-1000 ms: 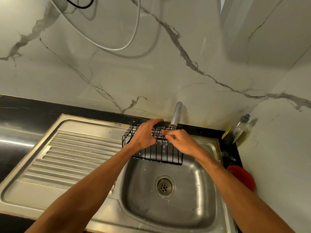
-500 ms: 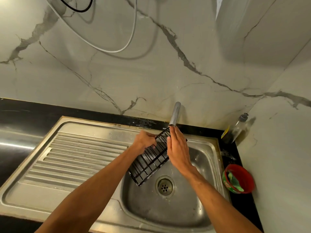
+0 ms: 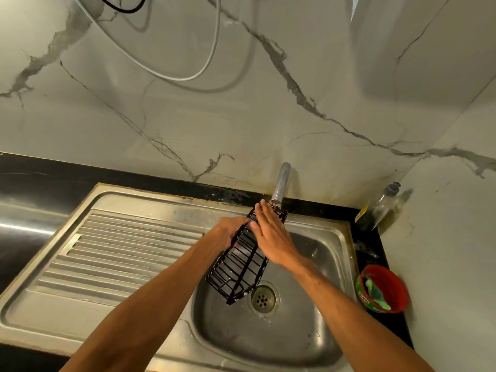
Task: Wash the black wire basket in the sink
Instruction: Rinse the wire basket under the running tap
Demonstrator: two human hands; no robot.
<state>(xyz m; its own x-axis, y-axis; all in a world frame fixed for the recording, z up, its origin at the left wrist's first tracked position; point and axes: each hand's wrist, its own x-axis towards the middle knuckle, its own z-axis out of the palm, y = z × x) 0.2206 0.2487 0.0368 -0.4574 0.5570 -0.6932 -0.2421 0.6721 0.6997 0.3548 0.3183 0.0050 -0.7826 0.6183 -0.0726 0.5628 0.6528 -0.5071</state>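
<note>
The black wire basket [image 3: 239,267] hangs tilted over the steel sink [image 3: 330,267], its far end up under the chrome tap [image 3: 280,185] and its near end low beside the drain [image 3: 262,298]. My left hand [image 3: 232,229] grips the basket's left rim near the top. My right hand [image 3: 271,234] lies flat with straight fingers against the basket's right side. White specks cling to the basket's low corner.
A ribbed steel drainboard [image 3: 112,253] lies left of the bowl. A red tub with a green scrubber [image 3: 382,289] stands on the black counter at the right, a dish soap bottle [image 3: 378,208] in the corner behind it. Marble wall with a hanging white cable [image 3: 171,73] rises behind.
The basket has swung from lying level under the tap to a steep tilt toward the drain. My right hand went from pinching its rim to lying flat along its side.
</note>
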